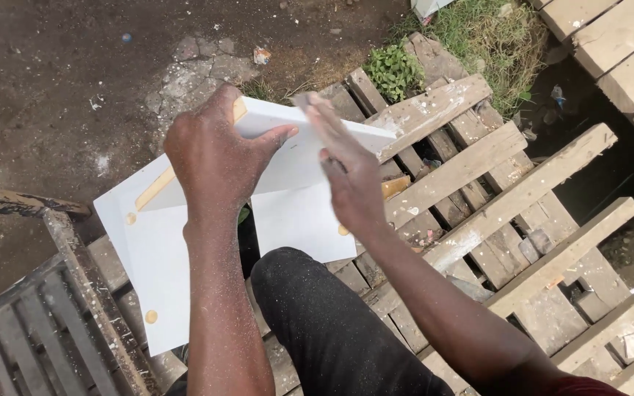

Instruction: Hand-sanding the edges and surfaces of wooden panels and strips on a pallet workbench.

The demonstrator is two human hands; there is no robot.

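Dark trousers (332, 330) covered the person's knee nearest the camera. Beyond it, the left hand (214, 158) gripped a white board (295, 158) along its upper edge, while the right hand (350, 176) lay flat, fingers extended, against its face. Further off, a wooden pallet (493, 183) rested on dirt ground (53, 73).

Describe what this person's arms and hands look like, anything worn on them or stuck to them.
Both forearms are bare, with no gloves, rings, watch or bracelet showing. The left hand and right hand are dusted with fine pale specks that run up both arms. A dark red sleeve edge shows at the right upper arm.
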